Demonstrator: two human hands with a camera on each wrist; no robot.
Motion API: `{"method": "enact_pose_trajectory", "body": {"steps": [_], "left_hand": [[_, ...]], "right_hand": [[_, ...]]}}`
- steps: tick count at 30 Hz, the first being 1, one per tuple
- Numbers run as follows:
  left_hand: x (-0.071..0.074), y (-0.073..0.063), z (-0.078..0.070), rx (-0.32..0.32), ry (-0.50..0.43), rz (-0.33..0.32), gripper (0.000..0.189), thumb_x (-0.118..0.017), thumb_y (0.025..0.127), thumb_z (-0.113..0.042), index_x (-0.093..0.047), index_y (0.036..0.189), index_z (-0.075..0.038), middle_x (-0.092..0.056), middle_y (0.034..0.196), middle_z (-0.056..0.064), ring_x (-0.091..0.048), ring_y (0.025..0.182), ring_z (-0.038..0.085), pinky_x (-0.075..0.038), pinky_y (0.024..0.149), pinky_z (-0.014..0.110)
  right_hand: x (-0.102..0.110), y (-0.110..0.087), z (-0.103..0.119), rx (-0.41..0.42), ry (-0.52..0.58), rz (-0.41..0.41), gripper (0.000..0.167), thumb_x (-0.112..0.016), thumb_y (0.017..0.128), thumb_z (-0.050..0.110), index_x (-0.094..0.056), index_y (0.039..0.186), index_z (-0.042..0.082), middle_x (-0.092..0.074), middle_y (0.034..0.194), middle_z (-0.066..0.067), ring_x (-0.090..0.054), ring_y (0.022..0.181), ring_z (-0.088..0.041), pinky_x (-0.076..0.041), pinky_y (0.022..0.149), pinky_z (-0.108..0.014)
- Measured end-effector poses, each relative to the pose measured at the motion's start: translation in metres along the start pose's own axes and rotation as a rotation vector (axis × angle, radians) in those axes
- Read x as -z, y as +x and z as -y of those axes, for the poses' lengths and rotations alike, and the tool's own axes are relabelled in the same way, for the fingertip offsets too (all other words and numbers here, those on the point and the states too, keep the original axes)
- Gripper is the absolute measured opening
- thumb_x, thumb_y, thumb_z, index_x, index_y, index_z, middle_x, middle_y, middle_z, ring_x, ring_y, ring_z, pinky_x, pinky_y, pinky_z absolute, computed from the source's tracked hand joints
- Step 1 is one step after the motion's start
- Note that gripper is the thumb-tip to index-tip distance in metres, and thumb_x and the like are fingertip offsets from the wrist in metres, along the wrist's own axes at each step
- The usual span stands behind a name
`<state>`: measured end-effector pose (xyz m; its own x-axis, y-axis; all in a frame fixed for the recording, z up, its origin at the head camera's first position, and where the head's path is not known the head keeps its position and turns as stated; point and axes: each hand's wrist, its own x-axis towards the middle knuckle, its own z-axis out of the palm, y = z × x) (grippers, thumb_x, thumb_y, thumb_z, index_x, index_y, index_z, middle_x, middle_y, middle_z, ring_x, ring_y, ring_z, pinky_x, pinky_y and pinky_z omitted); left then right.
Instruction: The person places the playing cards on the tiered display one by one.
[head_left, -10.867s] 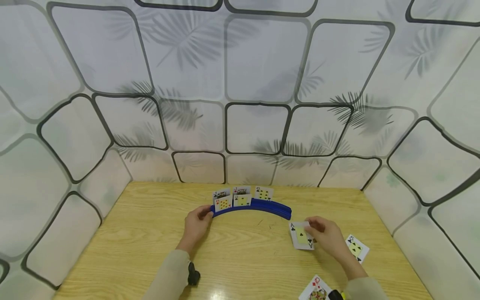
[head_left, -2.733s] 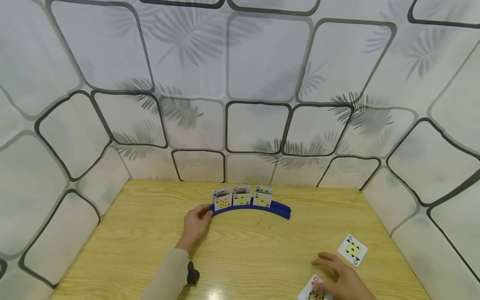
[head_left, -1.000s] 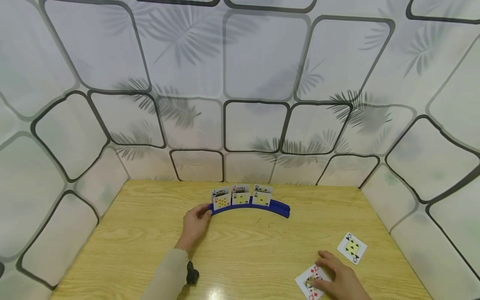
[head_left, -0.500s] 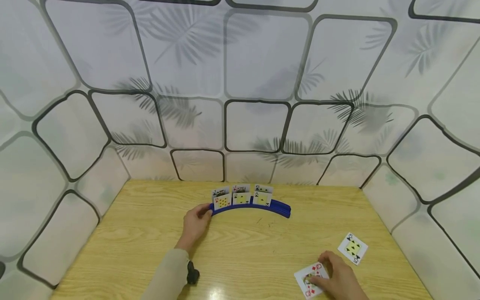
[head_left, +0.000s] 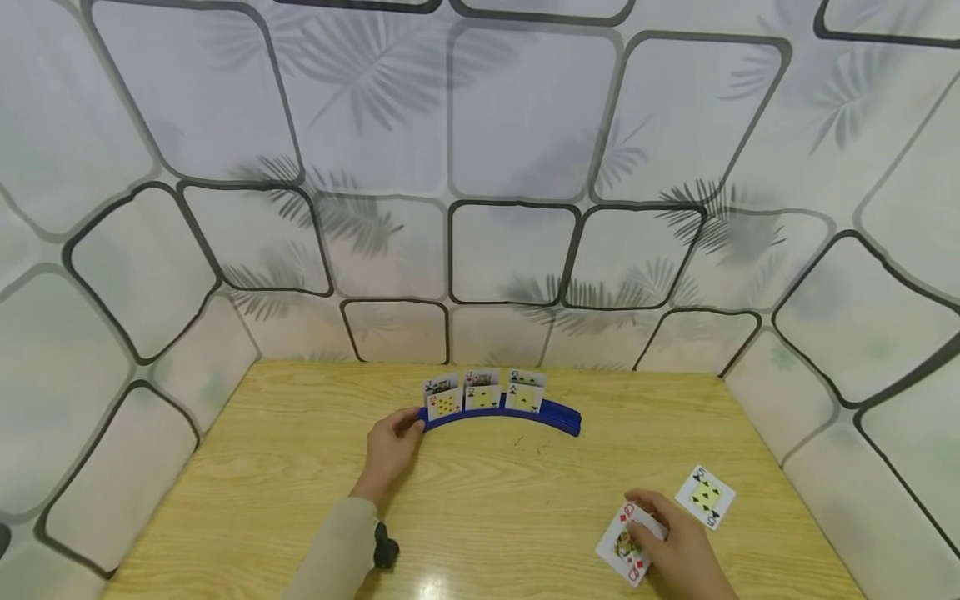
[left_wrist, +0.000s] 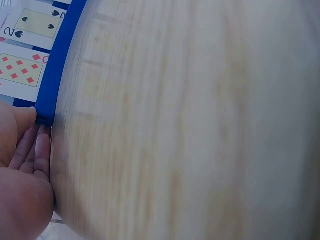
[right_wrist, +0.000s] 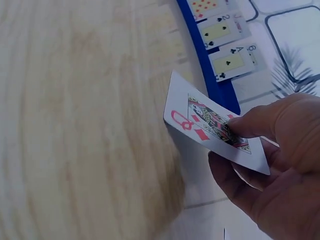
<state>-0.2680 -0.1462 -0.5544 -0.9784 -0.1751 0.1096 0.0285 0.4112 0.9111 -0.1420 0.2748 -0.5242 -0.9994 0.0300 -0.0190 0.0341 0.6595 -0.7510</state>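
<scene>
My left hand [head_left: 393, 447] pinches the left end of a curved blue card holder [head_left: 558, 419] on the table; the left wrist view shows the thumb beside that end. Three playing cards stand in its front row: a diamond card [head_left: 445, 405], a two of spades [head_left: 482, 397] and a black ace [head_left: 523, 398]. Behind them, partly hidden, are two jacks and a black six. At the lower right, my right hand [head_left: 678, 546] holds a queen of diamonds [head_left: 624, 546] between thumb and fingers. In the right wrist view, the queen of diamonds [right_wrist: 210, 122] is tilted and raised off the table.
A five of spades [head_left: 706, 497] lies face up right of my right hand. The holder's right end carries no cards. The wooden table [head_left: 480, 508] meets a patterned wall covering [head_left: 517, 250] at the back and sides.
Over the last second my right hand has gone from touching the queen of diamonds on the table to gripping and lifting it. Earlier, the black ace went into the holder. My left hand stays put.
</scene>
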Motion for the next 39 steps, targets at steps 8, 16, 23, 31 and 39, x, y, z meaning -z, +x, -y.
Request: {"method": "enact_pose_trajectory", "body": {"steps": [8, 16, 23, 31, 39], "left_hand": [[0.000, -0.001, 0.000, -0.001, -0.003, 0.000, 0.028, -0.068, 0.101, -0.005, -0.073, 0.128, 0.000, -0.075, 0.125, 0.020, -0.071, 0.114, 0.033, -0.058, 0.099, 0.049], [0.000, -0.001, 0.000, -0.006, 0.006, 0.002, 0.029, -0.068, 0.101, -0.006, -0.073, 0.129, 0.000, -0.076, 0.123, 0.020, -0.071, 0.111, 0.032, -0.058, 0.095, 0.044], [0.000, 0.000, 0.002, -0.011, 0.006, -0.001, 0.028, -0.069, 0.101, -0.006, -0.073, 0.128, 0.000, -0.076, 0.122, 0.019, -0.071, 0.110, 0.031, -0.058, 0.094, 0.042], [0.000, 0.001, 0.002, -0.009, 0.004, -0.003, 0.028, -0.069, 0.100, -0.005, -0.073, 0.127, 0.000, -0.076, 0.122, 0.019, -0.072, 0.110, 0.031, -0.058, 0.094, 0.042], [-0.001, 0.001, 0.001, -0.011, 0.006, -0.006, 0.028, -0.069, 0.100, -0.005, -0.073, 0.127, 0.001, -0.076, 0.122, 0.020, -0.072, 0.110, 0.031, -0.058, 0.094, 0.043]], "right_hand": [[-0.002, 0.013, 0.012, 0.057, 0.142, -0.051, 0.035, -0.081, 0.091, 0.008, -0.070, 0.125, 0.005, -0.080, 0.100, -0.003, -0.067, 0.076, -0.001, -0.055, 0.066, -0.022], [-0.001, 0.031, 0.021, 0.097, 0.099, -0.059, 0.026, -0.081, 0.094, 0.023, -0.077, 0.117, 0.013, -0.081, 0.105, -0.004, -0.069, 0.081, 0.000, -0.057, 0.071, -0.022], [-0.002, 0.047, 0.029, 0.175, 0.018, -0.104, 0.024, -0.076, 0.099, 0.023, -0.076, 0.122, 0.014, -0.079, 0.111, -0.004, -0.066, 0.088, 0.003, -0.057, 0.077, -0.021], [-0.004, 0.062, 0.040, 0.253, 0.049, -0.108, 0.026, -0.064, 0.104, 0.008, -0.070, 0.129, 0.007, -0.077, 0.113, -0.012, -0.061, 0.077, -0.001, -0.054, 0.064, -0.022], [-0.003, 0.080, 0.049, 0.303, 0.007, -0.151, 0.030, -0.063, 0.101, 0.004, -0.069, 0.130, 0.007, -0.076, 0.121, -0.014, -0.058, 0.079, -0.006, -0.051, 0.066, -0.022]]}}
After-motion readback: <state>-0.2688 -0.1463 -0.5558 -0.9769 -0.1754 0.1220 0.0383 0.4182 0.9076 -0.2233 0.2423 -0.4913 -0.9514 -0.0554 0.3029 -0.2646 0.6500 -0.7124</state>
